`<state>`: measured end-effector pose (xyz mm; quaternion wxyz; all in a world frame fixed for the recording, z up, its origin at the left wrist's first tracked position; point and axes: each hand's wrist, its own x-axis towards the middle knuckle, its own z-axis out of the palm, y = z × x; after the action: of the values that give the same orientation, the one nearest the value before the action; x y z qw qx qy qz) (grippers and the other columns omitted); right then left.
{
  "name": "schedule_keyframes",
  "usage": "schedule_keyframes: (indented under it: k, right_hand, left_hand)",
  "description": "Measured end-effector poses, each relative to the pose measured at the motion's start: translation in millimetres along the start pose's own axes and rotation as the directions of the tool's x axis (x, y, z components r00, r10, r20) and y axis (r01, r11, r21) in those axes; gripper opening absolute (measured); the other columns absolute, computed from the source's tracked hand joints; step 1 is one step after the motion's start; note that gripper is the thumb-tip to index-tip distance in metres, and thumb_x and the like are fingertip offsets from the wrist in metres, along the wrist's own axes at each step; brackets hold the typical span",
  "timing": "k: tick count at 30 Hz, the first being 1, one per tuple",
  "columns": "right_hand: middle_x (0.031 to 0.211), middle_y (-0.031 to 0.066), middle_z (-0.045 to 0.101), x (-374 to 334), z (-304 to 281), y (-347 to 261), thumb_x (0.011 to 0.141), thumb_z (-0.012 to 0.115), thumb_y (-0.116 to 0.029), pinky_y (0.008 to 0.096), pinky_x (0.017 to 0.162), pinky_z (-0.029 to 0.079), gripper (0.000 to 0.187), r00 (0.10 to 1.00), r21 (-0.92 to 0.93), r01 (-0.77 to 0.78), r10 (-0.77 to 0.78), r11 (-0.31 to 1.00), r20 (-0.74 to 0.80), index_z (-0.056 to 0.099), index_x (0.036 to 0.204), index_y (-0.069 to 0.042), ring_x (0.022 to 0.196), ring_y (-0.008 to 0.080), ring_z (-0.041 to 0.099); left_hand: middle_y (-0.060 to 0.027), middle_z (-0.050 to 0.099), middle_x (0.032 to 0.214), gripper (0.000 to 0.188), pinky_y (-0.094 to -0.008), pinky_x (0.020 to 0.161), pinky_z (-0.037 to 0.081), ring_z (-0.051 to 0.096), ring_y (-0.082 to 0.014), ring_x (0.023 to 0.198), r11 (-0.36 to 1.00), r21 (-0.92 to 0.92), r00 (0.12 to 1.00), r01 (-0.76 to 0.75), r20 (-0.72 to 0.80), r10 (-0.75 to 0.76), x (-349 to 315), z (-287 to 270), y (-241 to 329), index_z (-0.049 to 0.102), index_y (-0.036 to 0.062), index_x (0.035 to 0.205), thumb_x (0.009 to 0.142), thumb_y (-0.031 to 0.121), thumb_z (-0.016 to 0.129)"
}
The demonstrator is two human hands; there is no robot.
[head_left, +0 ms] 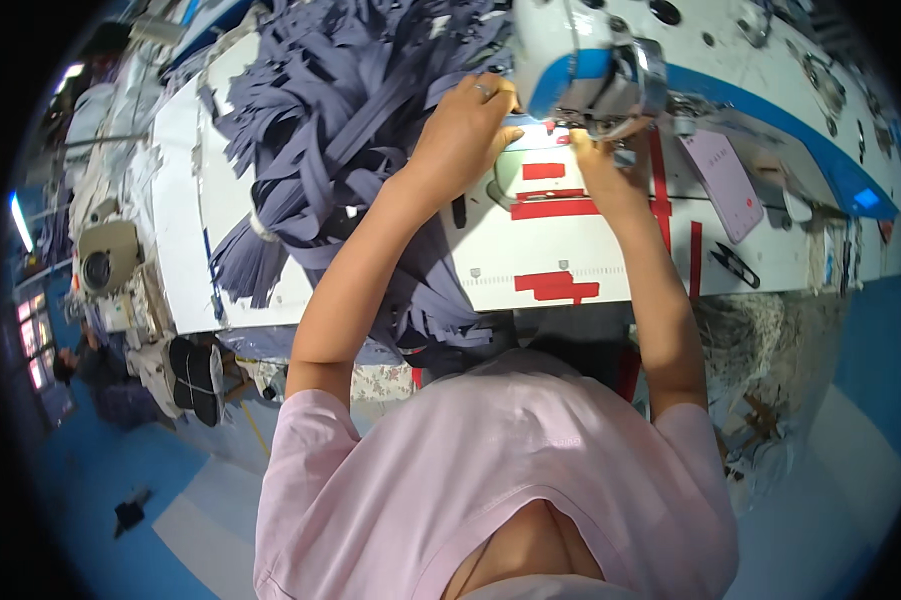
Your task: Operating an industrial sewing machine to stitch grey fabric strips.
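Note:
A white and blue sewing machine head (580, 70) stands over the white table at the top. My left hand (467, 135), wearing a ring, is just left of the needle area, its fingers and thumb closed around a narrow piece of grey-blue fabric strip (528, 121). On the other side of the needle area is my right hand (608, 175), its fingertips drawn together close under the machine head. What those fingertips hold is too small and partly hidden. A large tangled pile of grey-blue fabric strips (340, 130) lies left of my left hand, some hanging over the front edge.
Red tape patches (555, 208) mark the white tabletop (490, 285). A pink phone (722, 185) and black thread snips (735, 265) lie right of my right arm. One bundle of strips is tied with a pale band (260, 228). Another person (100, 365) is far left.

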<state>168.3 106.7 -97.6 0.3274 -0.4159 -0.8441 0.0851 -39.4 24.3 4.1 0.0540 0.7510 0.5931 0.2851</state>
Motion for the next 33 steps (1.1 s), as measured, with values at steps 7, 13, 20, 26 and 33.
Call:
schedule_keyframes:
  k: [7,13,20,26,33]
  right_hand:
    - [0.112,0.0236,0.062,-16,-10,11,0.088,0.071,-0.019,0.0493,0.086,0.05,0.032,0.999,-0.024,0.044,-0.045,0.999,-0.014,0.062,0.111,0.002,0.102,0.0417,0.061]
    - [0.127,0.009,0.052,-18,-3,4,0.097,0.061,-0.013,0.036,0.09,0.061,0.033,0.957,-0.593,0.257,-0.117,0.763,0.264,0.056,0.129,-0.021,0.112,0.022,0.058]
    - [0.094,0.0177,0.068,0,-40,-22,0.092,0.071,-0.016,0.0419,0.075,0.055,0.021,0.995,-0.098,0.097,-0.094,0.99,0.034,0.065,0.101,0.002,0.083,0.0336,0.068]
    - [0.111,0.0084,0.056,-7,-61,-45,0.1,0.062,-0.02,0.0427,0.09,0.056,0.025,0.981,-0.112,-0.06,0.08,0.992,0.177,0.063,0.124,-0.015,0.092,0.0283,0.071]
    - [0.099,0.0122,0.059,-32,-60,-141,0.09,0.071,-0.011,0.0431,0.087,0.045,0.008,0.996,0.364,-0.027,-0.005,0.931,0.087,0.068,0.093,-0.005,0.095,0.03,0.058]
  left_hand:
    - [-0.0119,0.068,0.093,0.008,-0.0361,0.082,0.053,0.068,-0.0281,0.087,0.993,0.119,0.988,0.019,0.151,-0.037,31,-42,-93,0.069,0.0027,0.096,0.093,0.01,0.069]
    - [-0.0233,0.071,0.1,0.034,-0.044,0.083,0.053,0.07,-0.0322,0.096,0.939,0.196,0.957,0.282,0.013,-0.29,44,-68,-187,0.074,0.0022,0.104,0.087,0.031,0.078]
    - [-0.0072,0.069,0.11,0.04,-0.0268,0.087,0.049,0.061,-0.0142,0.099,0.737,-0.507,0.852,0.448,-0.006,-0.523,12,-144,-133,0.063,0.0002,0.129,0.102,0.028,0.066]
    - [-0.012,0.07,0.096,0.013,-0.0324,0.081,0.052,0.068,-0.0225,0.086,0.921,-0.078,0.767,0.382,-0.53,-0.363,-121,-153,-32,0.068,0.0007,0.106,0.098,0.011,0.067]
    - [-0.0248,0.057,0.13,0.047,-0.0437,0.104,0.044,0.057,-0.0378,0.118,0.609,-0.304,0.425,0.732,-0.495,-0.758,-263,-68,43,0.051,-0.0051,0.136,0.101,0.024,0.064]
